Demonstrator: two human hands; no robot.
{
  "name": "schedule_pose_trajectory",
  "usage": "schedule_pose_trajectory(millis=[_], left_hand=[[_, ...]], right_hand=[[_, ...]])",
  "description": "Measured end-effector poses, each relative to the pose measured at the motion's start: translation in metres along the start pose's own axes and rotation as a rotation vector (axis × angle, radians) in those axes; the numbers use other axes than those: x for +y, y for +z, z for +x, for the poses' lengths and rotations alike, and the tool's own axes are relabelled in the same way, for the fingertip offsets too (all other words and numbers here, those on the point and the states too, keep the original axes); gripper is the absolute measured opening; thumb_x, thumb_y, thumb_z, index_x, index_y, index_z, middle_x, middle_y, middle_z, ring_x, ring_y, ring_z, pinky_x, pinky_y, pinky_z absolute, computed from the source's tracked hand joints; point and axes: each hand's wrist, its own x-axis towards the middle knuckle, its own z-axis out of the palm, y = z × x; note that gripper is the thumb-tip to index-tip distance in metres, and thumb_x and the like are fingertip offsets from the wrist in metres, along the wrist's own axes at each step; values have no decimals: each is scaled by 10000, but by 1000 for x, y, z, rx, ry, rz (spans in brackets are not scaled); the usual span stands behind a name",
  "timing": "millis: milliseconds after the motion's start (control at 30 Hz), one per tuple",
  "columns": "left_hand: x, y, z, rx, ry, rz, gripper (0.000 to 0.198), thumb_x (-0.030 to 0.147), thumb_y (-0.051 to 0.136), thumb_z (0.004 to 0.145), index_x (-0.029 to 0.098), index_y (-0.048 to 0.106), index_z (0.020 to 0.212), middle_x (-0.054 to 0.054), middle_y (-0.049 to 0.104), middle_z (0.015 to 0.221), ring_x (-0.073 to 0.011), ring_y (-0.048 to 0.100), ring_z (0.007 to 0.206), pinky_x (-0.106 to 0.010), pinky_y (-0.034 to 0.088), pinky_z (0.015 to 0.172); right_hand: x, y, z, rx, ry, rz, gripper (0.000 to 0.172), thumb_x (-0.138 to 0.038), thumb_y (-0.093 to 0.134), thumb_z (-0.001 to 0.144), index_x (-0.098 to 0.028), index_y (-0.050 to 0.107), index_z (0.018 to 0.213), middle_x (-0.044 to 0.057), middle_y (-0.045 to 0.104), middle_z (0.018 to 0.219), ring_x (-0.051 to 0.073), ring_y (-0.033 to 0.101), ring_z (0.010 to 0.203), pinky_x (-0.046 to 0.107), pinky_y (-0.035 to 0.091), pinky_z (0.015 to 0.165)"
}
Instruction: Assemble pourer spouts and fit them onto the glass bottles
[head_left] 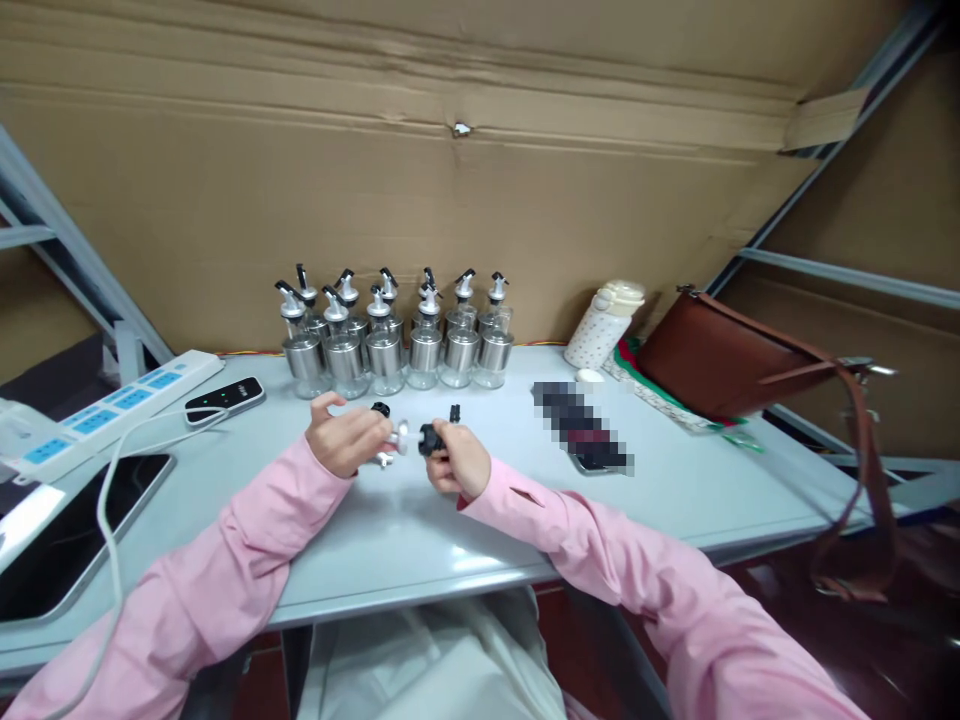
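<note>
My left hand (346, 438) is closed around a pale, partly clear pourer part (403, 437) whose end points right. A black piece (381, 409) shows at its fingertips; I cannot tell whether the hand holds it. Facing it, my right hand (463, 462) pinches a black ribbed cap (430, 440), which meets or nearly meets the pourer part. Just beyond the right fingers is a small black part (455, 412). Below the left fingers lies a small white part (385, 460). Behind both hands stand several glass bottles (386, 358) with metal sleeves and flip-top spouts.
On the left are a white power strip (112, 410), a small black device (225, 399), a white cable (109, 530) and a dark tablet (75, 535). To the right lie a pixelated dark object (581, 428), a dotted tumbler (602, 325) and a brown bag (724, 350). Cardboard (375, 190) backs the table.
</note>
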Motion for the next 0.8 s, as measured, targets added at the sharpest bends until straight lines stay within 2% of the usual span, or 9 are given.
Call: schedule_pose_trajectory(millis=[67,133,233,300,367,467,600,700,800], left_hand=[[-14,1,-10,53,-196,71,286,383,353,913,210,519,757,35,650,612,-113,542,484,-354,265,724],[-26,3,-18,35,-271,95,219,308,376,906,196,516,781,4,647,618,-140,540,497,-366,268,716],[-30,7,-23,-56,-284,55,134,222,409,873,189,525,813,-15,670,684,-155,573,561,-361,279,721],[-25,10,-24,-123,-283,31,126,201,405,860,190,530,849,-23,685,742,-163,599,612,-368,279,747],[-21,10,-25,-160,-292,31,138,192,396,853,191,530,889,-32,691,788,-167,613,642,-378,280,771],[-21,8,-26,-146,-316,60,154,175,394,843,183,523,927,-50,689,835,-175,624,689,-381,287,778],[-27,7,-31,-178,-380,66,180,161,395,835,177,530,951,-65,682,881,-183,626,766,-380,285,778],[-29,10,-37,-316,-453,38,203,191,396,838,193,554,965,-63,676,930,-189,615,816,-388,272,795],[-27,14,-41,-421,-525,23,201,224,412,839,206,575,956,-50,673,933,-179,602,754,-406,251,824]], right_hand=[[-6,-5,4,53,-55,-34,453,-484,401,797,-216,208,488,-110,181,349,11,162,271,142,115,274],[-8,-11,7,40,-201,-139,433,-482,407,794,-202,261,498,-95,253,357,25,250,264,150,174,278],[-3,-17,11,-32,-390,-361,302,-421,477,767,-180,385,609,-66,418,430,58,408,326,169,306,336],[1,-20,11,-18,-470,-531,191,-334,539,730,-178,432,701,-50,497,525,70,476,411,175,362,398],[3,-24,12,14,-545,-701,148,-246,580,683,-176,466,746,-32,531,638,68,499,488,177,387,451],[3,-29,16,10,-651,-906,135,-159,582,651,-160,530,776,3,526,789,50,473,516,189,410,501],[5,-36,22,-4,-671,-1071,176,-97,555,657,-139,593,823,26,513,829,46,457,510,209,433,547],[8,-38,23,-17,-630,-1147,211,-58,545,649,-128,607,838,34,517,831,57,474,531,224,447,592],[9,-38,23,-35,-601,-1180,259,-32,543,639,-128,597,874,27,521,834,54,473,531,234,451,632]])
